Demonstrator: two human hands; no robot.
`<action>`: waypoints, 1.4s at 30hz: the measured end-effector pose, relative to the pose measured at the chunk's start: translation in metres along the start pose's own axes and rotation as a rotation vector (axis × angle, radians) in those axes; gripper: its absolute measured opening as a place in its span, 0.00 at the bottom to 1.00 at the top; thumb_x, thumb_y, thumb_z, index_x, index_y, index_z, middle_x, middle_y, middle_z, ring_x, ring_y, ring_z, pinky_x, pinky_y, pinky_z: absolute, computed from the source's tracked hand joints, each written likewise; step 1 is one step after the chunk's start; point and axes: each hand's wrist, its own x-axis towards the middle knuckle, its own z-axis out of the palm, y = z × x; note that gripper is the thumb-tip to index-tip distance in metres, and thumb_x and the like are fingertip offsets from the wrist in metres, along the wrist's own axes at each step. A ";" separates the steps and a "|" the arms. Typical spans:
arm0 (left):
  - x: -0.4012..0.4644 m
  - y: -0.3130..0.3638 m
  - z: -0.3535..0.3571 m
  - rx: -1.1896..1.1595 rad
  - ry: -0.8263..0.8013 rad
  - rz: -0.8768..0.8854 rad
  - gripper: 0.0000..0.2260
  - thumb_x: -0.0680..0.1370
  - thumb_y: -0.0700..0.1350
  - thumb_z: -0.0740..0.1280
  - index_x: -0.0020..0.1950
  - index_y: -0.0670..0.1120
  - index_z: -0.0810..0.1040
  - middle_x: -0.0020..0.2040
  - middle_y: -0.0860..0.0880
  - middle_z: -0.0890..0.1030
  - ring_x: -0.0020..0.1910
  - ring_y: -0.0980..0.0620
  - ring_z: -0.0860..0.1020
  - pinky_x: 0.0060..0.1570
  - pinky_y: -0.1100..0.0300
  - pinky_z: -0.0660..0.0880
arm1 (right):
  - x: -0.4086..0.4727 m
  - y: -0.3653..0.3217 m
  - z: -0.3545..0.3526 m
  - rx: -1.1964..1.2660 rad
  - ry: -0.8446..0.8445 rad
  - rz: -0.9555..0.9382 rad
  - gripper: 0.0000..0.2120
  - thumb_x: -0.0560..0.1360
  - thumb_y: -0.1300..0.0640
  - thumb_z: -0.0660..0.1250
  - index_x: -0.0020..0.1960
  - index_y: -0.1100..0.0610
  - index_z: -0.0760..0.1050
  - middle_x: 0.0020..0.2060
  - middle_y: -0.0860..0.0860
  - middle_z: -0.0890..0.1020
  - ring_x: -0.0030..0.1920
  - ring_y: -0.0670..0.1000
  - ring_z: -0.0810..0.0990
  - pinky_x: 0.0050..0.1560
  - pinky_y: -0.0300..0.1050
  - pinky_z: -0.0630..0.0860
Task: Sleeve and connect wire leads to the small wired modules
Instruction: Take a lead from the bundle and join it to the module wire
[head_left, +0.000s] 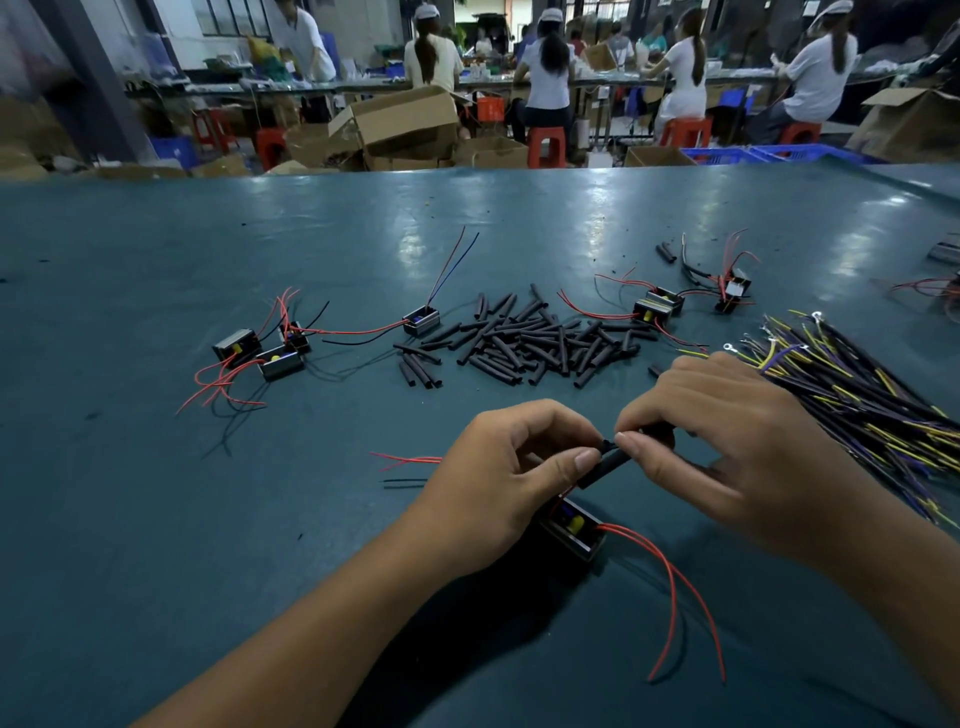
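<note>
In the head view, a short black sleeve (608, 464) is pinched at the near middle of the teal bench (156, 519), held between the thumb and forefinger of the left hand (511, 480) and the fingertips of the right hand (727, 447); both grips are closed on it. The sleeve is seen as a matte black tube, tilted down toward the left. Just below it, partly under the left hand, a small black box-shaped module (574, 527) is seen with a yellow and blue part inside its open top, and two thin red leads (675, 597) are trailed from it toward the near right. More red and black wire ends (405, 467) are shown to the left of the left hand. Farther back, a loose heap of black sleeves (530, 340) is spread at the bench's middle. Wired modules are grouped at the left (260, 351), one alone near the heap (421, 320), and others at the right (660, 304). A bundle of black, yellow and purple wires (857, 395) is laid at the right edge, beside the right hand. Seated workers (548, 78) are seen at a far table.
</note>
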 end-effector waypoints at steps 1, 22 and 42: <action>0.000 0.000 0.000 -0.031 -0.001 -0.014 0.03 0.79 0.42 0.71 0.51 0.45 0.83 0.39 0.55 0.82 0.36 0.59 0.77 0.39 0.65 0.73 | 0.000 0.000 0.000 0.006 -0.004 0.000 0.10 0.78 0.52 0.63 0.43 0.55 0.79 0.35 0.45 0.75 0.38 0.47 0.69 0.42 0.48 0.68; -0.001 0.001 -0.002 0.091 0.019 0.093 0.05 0.81 0.46 0.68 0.51 0.49 0.85 0.39 0.58 0.80 0.37 0.59 0.76 0.39 0.64 0.70 | -0.004 0.005 -0.007 0.199 -0.085 0.047 0.07 0.77 0.51 0.65 0.48 0.53 0.77 0.41 0.41 0.76 0.43 0.43 0.75 0.46 0.34 0.69; -0.008 0.007 -0.005 0.155 0.042 0.116 0.09 0.76 0.49 0.74 0.55 0.51 0.86 0.44 0.55 0.83 0.44 0.55 0.81 0.45 0.65 0.76 | -0.003 0.010 -0.011 0.207 -0.119 0.002 0.05 0.76 0.61 0.67 0.51 0.55 0.80 0.47 0.46 0.78 0.46 0.42 0.77 0.47 0.30 0.68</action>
